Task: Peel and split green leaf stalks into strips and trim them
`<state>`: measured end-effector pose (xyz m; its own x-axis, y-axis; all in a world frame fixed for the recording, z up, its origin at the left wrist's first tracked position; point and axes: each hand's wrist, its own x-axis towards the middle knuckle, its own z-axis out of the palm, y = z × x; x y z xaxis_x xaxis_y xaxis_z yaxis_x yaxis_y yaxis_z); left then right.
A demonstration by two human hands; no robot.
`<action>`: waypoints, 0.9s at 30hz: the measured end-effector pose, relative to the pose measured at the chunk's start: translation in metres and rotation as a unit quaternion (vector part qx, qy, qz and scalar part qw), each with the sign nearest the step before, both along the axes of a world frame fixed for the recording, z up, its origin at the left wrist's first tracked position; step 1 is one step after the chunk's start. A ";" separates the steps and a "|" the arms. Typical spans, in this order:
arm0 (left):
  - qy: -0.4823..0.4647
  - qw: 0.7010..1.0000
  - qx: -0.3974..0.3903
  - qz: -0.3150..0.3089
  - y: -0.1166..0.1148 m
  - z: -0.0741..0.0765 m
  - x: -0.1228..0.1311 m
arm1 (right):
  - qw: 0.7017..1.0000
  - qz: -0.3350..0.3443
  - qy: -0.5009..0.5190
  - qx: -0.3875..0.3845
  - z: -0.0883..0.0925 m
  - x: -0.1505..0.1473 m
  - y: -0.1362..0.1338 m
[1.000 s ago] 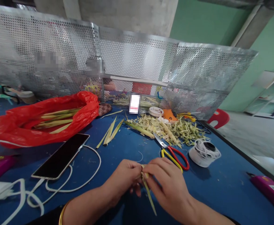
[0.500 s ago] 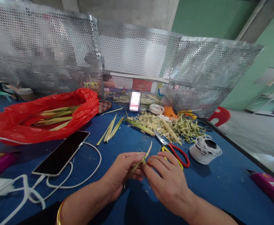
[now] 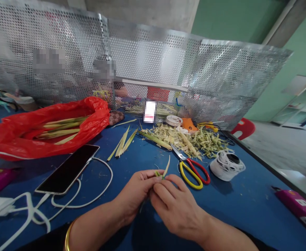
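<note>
My left hand [image 3: 134, 195] is closed, its thumb and fingers pinching a leaf strip [image 3: 167, 166] whose pale, narrow tip points up. Pressed against it from the other side, my right hand [image 3: 179, 211] has its fingers bent and pinched at the base of that strip. A small green folded part shows between the fingertips; the rest is hidden by the hands. Scissors [image 3: 191, 174] with one red and one yellow handle lie just beyond my right hand. Right of them sits a white spool of cord [image 3: 226, 166].
Behind the scissors lies a pile of leaf scraps [image 3: 168, 134]. Several cut leaf pieces [image 3: 123, 144] lie left of it. A red plastic bag [image 3: 14, 134] holds long leaves. A phone [image 3: 69, 170] with a white cable [image 3: 111, 174] is at left. A perforated screen [image 3: 153, 59] stands behind.
My right hand has moved left, closer over my left hand, and its fingers have curled in. The yellow scissor handle is now uncovered. Less of the strip shows below the fingertips.
</note>
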<state>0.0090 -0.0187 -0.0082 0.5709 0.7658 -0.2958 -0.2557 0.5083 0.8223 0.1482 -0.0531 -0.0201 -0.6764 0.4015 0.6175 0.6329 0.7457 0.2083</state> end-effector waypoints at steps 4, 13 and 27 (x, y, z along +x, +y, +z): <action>0.017 1.000 0.010 0.002 0.003 0.002 -0.003 | 0.959 -0.050 0.239 -0.146 0.009 0.007 0.004; 0.085 0.995 0.042 0.018 0.007 0.007 -0.004 | 0.824 -0.161 0.372 -0.396 0.006 0.017 0.021; 0.132 0.985 0.041 0.101 0.011 0.006 -0.005 | 0.997 0.019 0.033 -0.071 0.014 0.028 0.018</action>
<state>0.0042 -0.0080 -0.0027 0.3151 0.8836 -0.3464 -0.1169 0.3984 0.9097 0.1763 -0.0352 -0.0061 -0.6524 0.4634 0.5997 0.6126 0.7884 0.0572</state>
